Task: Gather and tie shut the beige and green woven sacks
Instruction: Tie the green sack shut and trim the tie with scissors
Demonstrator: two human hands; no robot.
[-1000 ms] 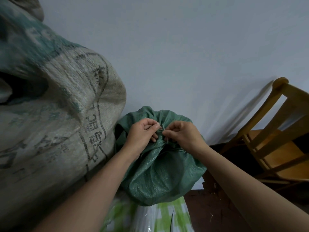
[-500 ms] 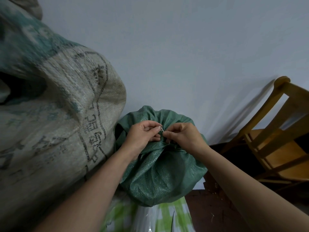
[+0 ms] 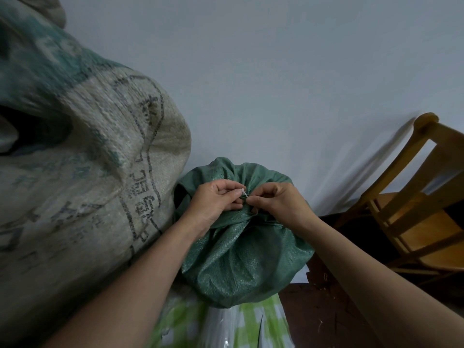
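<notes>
At the lower centre of the frame, the left hand (image 3: 216, 199) and the right hand (image 3: 278, 202) are meeting over the gathered neck of the green sack (image 3: 241, 259), each pinching with curled fingers what is probably a thin pale tie (image 3: 244, 193), too small to be sure. I am judging the knotting of this sack to be in hand, so the next move is calling for its 2 ends being pulled apart firmly; the beige sack (image 3: 100, 172) is looming just beside it, at the left.
</notes>
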